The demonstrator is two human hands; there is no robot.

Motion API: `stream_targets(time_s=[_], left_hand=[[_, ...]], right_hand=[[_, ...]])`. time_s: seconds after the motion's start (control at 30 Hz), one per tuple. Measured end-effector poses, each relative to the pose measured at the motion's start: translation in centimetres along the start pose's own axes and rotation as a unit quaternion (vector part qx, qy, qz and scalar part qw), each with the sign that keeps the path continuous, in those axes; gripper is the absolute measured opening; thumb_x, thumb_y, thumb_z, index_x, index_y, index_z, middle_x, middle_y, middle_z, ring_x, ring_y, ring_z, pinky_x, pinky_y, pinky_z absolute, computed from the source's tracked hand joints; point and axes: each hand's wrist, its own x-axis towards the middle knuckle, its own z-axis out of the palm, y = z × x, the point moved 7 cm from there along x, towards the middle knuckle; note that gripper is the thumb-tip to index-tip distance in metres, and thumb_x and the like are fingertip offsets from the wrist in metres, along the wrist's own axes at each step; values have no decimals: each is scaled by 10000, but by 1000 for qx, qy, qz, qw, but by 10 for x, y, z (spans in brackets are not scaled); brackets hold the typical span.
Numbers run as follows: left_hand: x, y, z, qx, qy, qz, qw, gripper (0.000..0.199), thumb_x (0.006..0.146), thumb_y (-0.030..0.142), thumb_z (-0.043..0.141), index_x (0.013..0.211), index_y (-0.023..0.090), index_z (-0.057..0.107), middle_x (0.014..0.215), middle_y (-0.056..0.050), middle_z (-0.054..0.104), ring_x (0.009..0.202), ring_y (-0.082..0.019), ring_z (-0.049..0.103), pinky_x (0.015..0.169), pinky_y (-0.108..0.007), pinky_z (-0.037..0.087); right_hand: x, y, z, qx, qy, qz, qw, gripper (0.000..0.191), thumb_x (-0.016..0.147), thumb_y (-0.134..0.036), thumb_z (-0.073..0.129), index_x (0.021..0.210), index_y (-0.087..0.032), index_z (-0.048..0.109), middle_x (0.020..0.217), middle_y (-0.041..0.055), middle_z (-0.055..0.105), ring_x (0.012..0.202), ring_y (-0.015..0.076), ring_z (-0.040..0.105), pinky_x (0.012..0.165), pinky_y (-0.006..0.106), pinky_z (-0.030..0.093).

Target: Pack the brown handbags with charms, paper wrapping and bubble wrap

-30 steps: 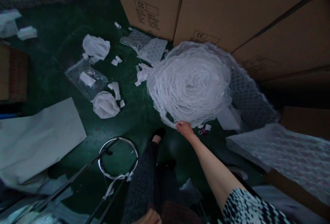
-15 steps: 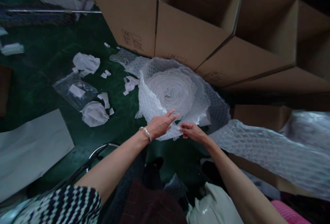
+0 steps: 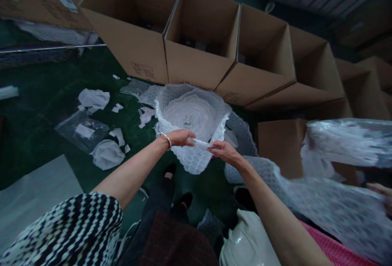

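In front of me on the green floor lies a coiled white roll [image 3: 190, 115], its layers spiralling round a small centre. Bubble wrap [image 3: 194, 160] surrounds it, standing up along the sides, with a flap hanging at the near edge. My left hand [image 3: 180, 137], with a bracelet at the wrist, is closed on that near edge. A short way to its right, my right hand [image 3: 225, 150] pinches the same edge, so a taut strip runs between the two. The fingertips of both hands are partly hidden by the wrap.
Open cardboard boxes [image 3: 202, 60] stand in a row behind the roll. Paper scraps and a clear plastic bag [image 3: 82, 129] lie to the left. At right, another person's hand [image 3: 381, 194] is by a long bubble-wrap strip [image 3: 321, 196], near a bagged white bundle [image 3: 352, 141].
My left fingers, spread before, have closed on the bubble-wrap edge, which is now stretched between my hands. The view has shifted, and another person's hand shows at the right.
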Motion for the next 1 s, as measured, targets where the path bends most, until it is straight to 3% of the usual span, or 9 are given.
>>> stream_targets(time_s=[0.1, 0.23, 0.33, 0.43, 0.5, 0.6, 0.7, 0.87, 1.0], left_hand=[[-7, -16, -29, 38, 30, -41, 998, 207, 801, 254, 613, 974, 148, 650, 743, 15, 591, 637, -100, 480, 647, -224, 339], [-13, -24, -56, 53, 43, -46, 997, 150, 818, 236, 557, 840, 135, 665, 679, 11, 563, 654, -113, 469, 644, -231, 316], [-12, -14, -67, 42, 34, -29, 998, 184, 817, 251, 531, 797, 131, 670, 637, 20, 553, 620, -107, 459, 617, -225, 313], [-8, -2, -76, 38, 29, -16, 999, 240, 838, 285, 500, 854, 130, 683, 663, 22, 579, 619, -106, 467, 613, -221, 326], [-6, 5, -82, 46, 26, -3, 999, 266, 859, 316, 484, 887, 142, 684, 686, 22, 600, 630, -111, 488, 616, -222, 339], [-9, 16, -89, 78, 30, 16, 996, 252, 869, 332, 493, 882, 159, 676, 732, -7, 637, 689, -146, 549, 643, -240, 368], [-18, 23, -88, 159, 47, 1, 986, 214, 880, 276, 477, 895, 173, 665, 884, -72, 692, 810, -203, 625, 689, -275, 410], [-31, 30, -53, 207, 23, -31, 978, 219, 911, 293, 482, 1030, 193, 637, 1001, -110, 723, 931, -257, 683, 734, -310, 463], [-34, 21, -34, 218, 26, -27, 975, 295, 956, 218, 340, 916, 181, 630, 928, -103, 705, 869, -233, 684, 716, -308, 458]], right_hand=[[-9, -6, -21, -3, 25, 9, 1000, 287, 752, -430, 667, 792, -146, 669, 578, -45, 531, 529, 74, 471, 508, 194, 368], [-19, -8, -45, -8, 55, 80, 995, 288, 815, -401, 625, 933, -140, 656, 587, -19, 588, 467, 85, 524, 420, 178, 375], [-17, -25, -54, -36, 97, 80, 991, 443, 810, -315, 646, 1223, -168, 580, 1055, 91, 702, 457, 63, 565, 381, 174, 414], [-5, -60, -47, -35, 100, 17, 994, 642, 800, -275, 670, 1399, -232, 442, 1462, 143, 465, 471, 41, 583, 390, 187, 467], [6, -81, -35, -51, 80, 5, 995, 629, 827, -242, 643, 1414, -225, 418, 1414, 138, 518, 487, 51, 602, 412, 186, 483], [20, -95, -18, -164, 38, 34, 985, 323, 901, -196, 532, 1217, -160, 590, 922, 61, 727, 499, 74, 616, 456, 157, 462], [26, -95, -4, -234, 34, 40, 971, 202, 925, -202, 485, 947, -153, 680, 617, 10, 660, 548, 107, 637, 528, 169, 467], [26, -89, 26, -285, 60, 2, 957, 189, 891, -196, 506, 917, -152, 688, 916, 89, 733, 900, 198, 681, 805, 277, 507], [21, -94, 44, -323, 58, -9, 944, 251, 881, -197, 453, 979, -126, 672, 1031, 148, 711, 963, 257, 670, 828, 359, 521]])
